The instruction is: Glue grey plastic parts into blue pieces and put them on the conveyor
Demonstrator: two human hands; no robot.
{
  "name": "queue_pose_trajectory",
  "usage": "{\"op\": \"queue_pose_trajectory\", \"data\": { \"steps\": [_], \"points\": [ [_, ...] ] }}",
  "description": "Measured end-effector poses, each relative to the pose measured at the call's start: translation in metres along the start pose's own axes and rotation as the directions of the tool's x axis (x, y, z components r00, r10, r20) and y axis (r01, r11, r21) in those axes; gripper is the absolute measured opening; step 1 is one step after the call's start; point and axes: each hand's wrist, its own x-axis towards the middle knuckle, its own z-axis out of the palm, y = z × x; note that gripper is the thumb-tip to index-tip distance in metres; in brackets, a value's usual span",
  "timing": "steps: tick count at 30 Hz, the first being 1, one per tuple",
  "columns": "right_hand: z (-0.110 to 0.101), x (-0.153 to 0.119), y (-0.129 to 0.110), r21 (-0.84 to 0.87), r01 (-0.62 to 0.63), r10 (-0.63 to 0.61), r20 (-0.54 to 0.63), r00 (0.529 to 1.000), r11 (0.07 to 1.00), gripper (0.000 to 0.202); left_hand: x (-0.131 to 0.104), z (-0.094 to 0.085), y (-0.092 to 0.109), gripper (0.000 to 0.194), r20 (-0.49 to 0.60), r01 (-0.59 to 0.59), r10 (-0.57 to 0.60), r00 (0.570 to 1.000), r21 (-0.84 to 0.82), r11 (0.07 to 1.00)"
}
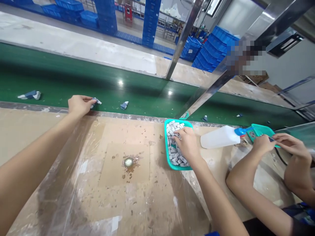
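My left hand (80, 105) is at the near edge of the green conveyor belt (108, 78), its thumb and fingertips closed on a small blue and white part (96, 101). My right hand (187, 141) reaches into a teal basket (166, 150) of small grey-white pieces (176, 157). Its fingers are pinched among the pieces; whatever they hold is too small to make out. More blue and white parts lie on the belt, one (124, 105) right of my left hand and a cluster (31, 95) at the far left.
A small round dish (128, 162) sits on wet-spotted cardboard (105, 170). Right of the basket lies a white bottle (220, 137) with a blue cap. A co-worker's hands (278, 144) work near another teal basket (262, 130). A metal post (209, 93) slants across the belt.
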Motion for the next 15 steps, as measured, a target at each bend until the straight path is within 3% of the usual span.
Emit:
{"op": "queue_pose_trajectory", "data": {
  "steps": [2,4,7,10,15],
  "points": [
    [0.003,0.008,-0.006,-0.086,0.072,-0.067,0.061,0.996,0.994,0.017,0.006,0.008,0.002,0.06,-0.076,-0.024,0.029,0.997,0.068,0.997],
    [0.004,0.014,-0.01,-0.138,0.092,-0.08,0.092,0.993,0.986,0.016,0.007,0.02,0.009,0.057,-0.085,-0.104,0.114,0.99,0.119,0.987],
    [0.006,0.019,-0.01,-0.133,0.097,-0.084,0.105,0.991,0.986,0.012,0.004,0.045,0.024,0.054,0.004,-0.227,0.23,0.973,0.154,0.962],
    [0.007,0.017,-0.007,-0.112,0.117,-0.103,0.124,0.987,0.987,0.016,0.001,0.067,0.037,0.049,0.056,-0.27,0.265,0.963,0.152,0.951],
    [0.005,0.007,-0.01,-0.057,0.099,-0.094,0.093,0.991,0.993,0.02,-0.009,0.074,0.044,0.033,0.075,-0.28,0.276,0.958,0.042,0.959]
  ]
}}
